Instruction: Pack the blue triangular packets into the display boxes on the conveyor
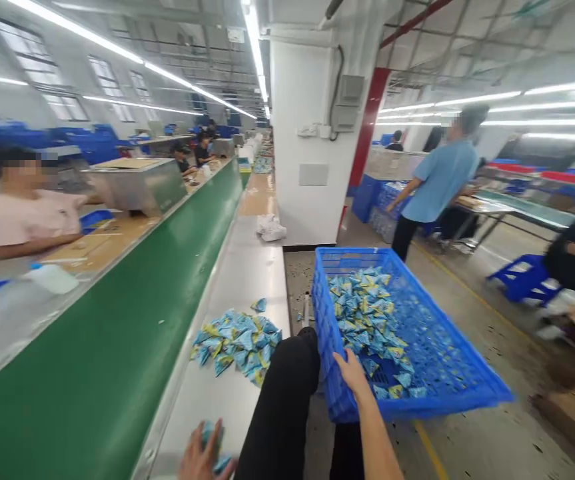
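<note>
My left hand [203, 453] rests low over the metal ledge, fingers spread, with a couple of small blue packets [222, 463] under and beside them. Farther up the same ledge lies a loose pile of blue and yellow triangular packets [240, 341], with one packet [259, 305] apart from it. With my right hand [351, 371] I grip the near left rim of a blue plastic crate [447, 407]. Many similar packets [367, 307] are heaped along the crate's left side, and its right side shows bare mesh.
A green conveyor belt [117, 333] runs along the left of the metal ledge [232, 267]. White crumpled plastic [270, 228] lies by a white pillar [307, 140]. One person [27, 213] sits across the belt; another in a blue shirt [440, 173] stands beyond the crate.
</note>
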{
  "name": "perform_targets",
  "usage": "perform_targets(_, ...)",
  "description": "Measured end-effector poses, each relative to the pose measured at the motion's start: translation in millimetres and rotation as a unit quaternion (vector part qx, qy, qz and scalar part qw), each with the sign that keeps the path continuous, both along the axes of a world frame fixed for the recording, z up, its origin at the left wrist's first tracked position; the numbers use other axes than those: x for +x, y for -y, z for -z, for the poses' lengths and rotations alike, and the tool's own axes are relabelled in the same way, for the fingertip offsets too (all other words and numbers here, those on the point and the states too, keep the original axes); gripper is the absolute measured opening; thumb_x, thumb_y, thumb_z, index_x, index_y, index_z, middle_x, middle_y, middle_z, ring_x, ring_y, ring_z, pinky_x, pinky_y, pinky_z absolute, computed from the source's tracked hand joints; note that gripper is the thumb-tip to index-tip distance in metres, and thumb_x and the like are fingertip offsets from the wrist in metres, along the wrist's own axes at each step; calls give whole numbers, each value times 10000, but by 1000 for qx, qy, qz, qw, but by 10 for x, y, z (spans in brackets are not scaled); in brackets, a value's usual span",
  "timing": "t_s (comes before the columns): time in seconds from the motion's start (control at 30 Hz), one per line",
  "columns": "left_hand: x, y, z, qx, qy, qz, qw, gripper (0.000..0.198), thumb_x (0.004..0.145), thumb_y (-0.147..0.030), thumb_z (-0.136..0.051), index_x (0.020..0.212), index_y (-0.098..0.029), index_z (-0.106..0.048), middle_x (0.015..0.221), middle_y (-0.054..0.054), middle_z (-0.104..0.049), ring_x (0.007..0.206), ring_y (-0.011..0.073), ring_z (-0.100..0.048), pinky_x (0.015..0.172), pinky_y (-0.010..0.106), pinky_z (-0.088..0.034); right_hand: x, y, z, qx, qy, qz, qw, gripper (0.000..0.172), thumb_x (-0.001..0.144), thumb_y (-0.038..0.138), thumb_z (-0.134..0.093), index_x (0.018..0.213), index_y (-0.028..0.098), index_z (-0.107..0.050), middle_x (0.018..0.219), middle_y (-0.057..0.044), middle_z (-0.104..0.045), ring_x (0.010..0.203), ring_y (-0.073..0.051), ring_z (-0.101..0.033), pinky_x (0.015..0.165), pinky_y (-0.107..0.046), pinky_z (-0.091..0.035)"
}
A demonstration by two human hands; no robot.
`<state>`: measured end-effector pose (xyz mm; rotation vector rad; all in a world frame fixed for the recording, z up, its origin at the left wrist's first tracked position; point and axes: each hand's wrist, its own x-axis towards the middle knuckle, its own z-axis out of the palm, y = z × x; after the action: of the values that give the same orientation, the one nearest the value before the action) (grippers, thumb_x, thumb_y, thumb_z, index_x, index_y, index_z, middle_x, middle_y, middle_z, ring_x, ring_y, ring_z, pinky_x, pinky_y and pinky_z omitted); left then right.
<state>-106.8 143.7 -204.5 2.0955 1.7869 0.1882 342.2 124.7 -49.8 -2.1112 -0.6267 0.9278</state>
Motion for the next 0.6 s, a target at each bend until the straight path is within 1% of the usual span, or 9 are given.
perform_targets(0.07, 169, 128, -180, -46, -65, 26, 997, 729, 791, -483, -631, 1490, -286, -571, 1637, 107, -378, 1521, 318, -374, 1209, 456, -400, 48, -5, 35, -13, -2, -10, 1000, 624, 835, 466, -510, 1317, 70, -533, 1392, -179, -538, 1340, -292, -511, 1206, -372, -355)
perform_targets(0.13, 301, 148, -353, -96, -101, 32, 990, 683, 823, -344, -624, 1501, -297, -556, 1647, 95, -363, 1503, 274, -404, 1216, 393, -386, 113, -25, 92, -13, 1, -2, 1000, 644, 803, 508, -509, 1292, 90, -545, 1392, -170, -544, 1349, -299, -510, 1202, -372, -376)
perform_targets(0.2, 364, 87, -495, -126, -111, 27, 986, 610, 850, -259, -601, 1458, -303, -592, 1622, 84, -399, 1453, 263, -456, 1195, 378, -399, 169, -43, 145, -13, -7, 5, 1000, 675, 753, 538, -535, 1262, 96, -562, 1369, -169, -562, 1335, -303, -524, 1184, -365, -405)
perform_targets(0.3, 358, -83, -628, -144, -96, -19, 985, 520, 923, -208, -524, 1434, -272, -596, 1566, 106, -432, 1362, 247, -519, 1126, 352, -446, 207, -42, 176, -18, -13, 9, 1000, 734, 708, 569, -556, 1264, 89, -568, 1358, -173, -569, 1315, -305, -543, 1160, -371, -431)
perform_targets(0.37, 336, -210, -664, -142, -81, -63, 985, 486, 961, -219, -495, 1439, -242, -580, 1514, 134, -445, 1301, 241, -554, 1094, 340, -461, 212, -34, 175, -19, -12, 5, 1000, 746, 706, 580, -552, 1268, 89, -569, 1342, -168, -579, 1298, -303, -553, 1153, -383, -433)
perform_targets(0.47, 334, -353, -656, -127, -51, -109, 985, 452, 983, -243, -494, 1424, -195, -577, 1416, 158, -468, 1230, 241, -590, 1095, 341, -453, 214, -33, 178, -16, -19, 2, 1000, 732, 722, 569, -548, 1271, 86, -572, 1315, -157, -597, 1284, -300, -557, 1159, -396, -423)
perform_targets(0.53, 348, -385, -609, -118, -26, -128, 984, 447, 985, -248, -500, 1416, -161, -576, 1386, 173, -464, 1251, 251, -582, 1120, 344, -438, 204, -37, 181, -6, -13, 7, 1000, 699, 740, 553, -555, 1264, 91, -584, 1315, -154, -600, 1292, -299, -552, 1163, -398, -421)
perform_targets(0.6, 358, -369, -527, -102, -5, -142, 985, 455, 985, -268, -504, 1414, -135, -575, 1367, 188, -463, 1267, 267, -580, 1137, 357, -431, 171, -36, 172, -1, 12, 8, 1000, 656, 769, 528, -555, 1258, 93, -595, 1333, -161, -589, 1309, -298, -542, 1168, -402, -414)
